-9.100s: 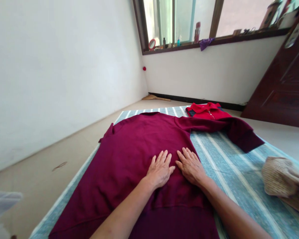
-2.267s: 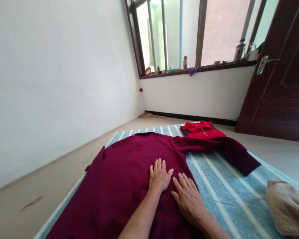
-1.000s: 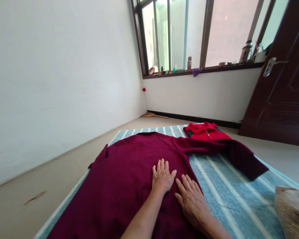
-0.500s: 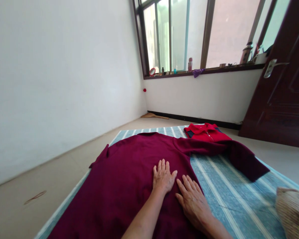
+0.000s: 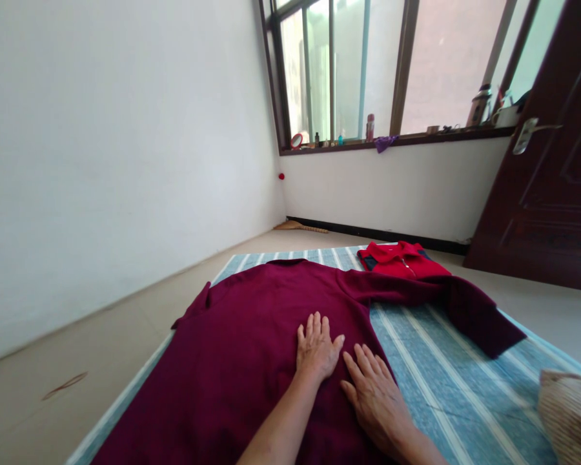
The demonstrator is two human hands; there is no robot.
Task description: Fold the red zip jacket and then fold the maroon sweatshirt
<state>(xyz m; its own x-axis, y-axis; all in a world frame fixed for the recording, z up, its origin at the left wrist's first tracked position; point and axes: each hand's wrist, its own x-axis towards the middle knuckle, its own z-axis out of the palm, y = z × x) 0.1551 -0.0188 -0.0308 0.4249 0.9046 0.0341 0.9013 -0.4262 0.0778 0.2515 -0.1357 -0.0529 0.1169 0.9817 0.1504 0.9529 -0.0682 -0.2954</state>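
Note:
A dark maroon long-sleeved garment [image 5: 232,361] lies spread out on a blue-and-white striped cloth [image 5: 411,368]. Its right-hand sleeve stretches out across the stripes, while the left-hand one is mostly hidden, with only a small part showing at the edge. My left hand [image 5: 318,345] rests flat on the garment's body, fingers stretched out. Just to its right, my right hand [image 5: 375,391] also lies flat, near the garment's side edge. Neither hand grasps the fabric.
A folded red top [image 5: 401,259] with a zip lies at the far edge, touching the sleeve. A beige knitted item [image 5: 569,413] sits at the lower right. Beyond are a broom [image 5: 300,226], a brown door [image 5: 547,194] and a windowsill [image 5: 416,138] holding bottles and cups.
Both hands stay in nearly the same place on the maroon garment. The whole view has shifted very slightly; nothing has been taken hold of.

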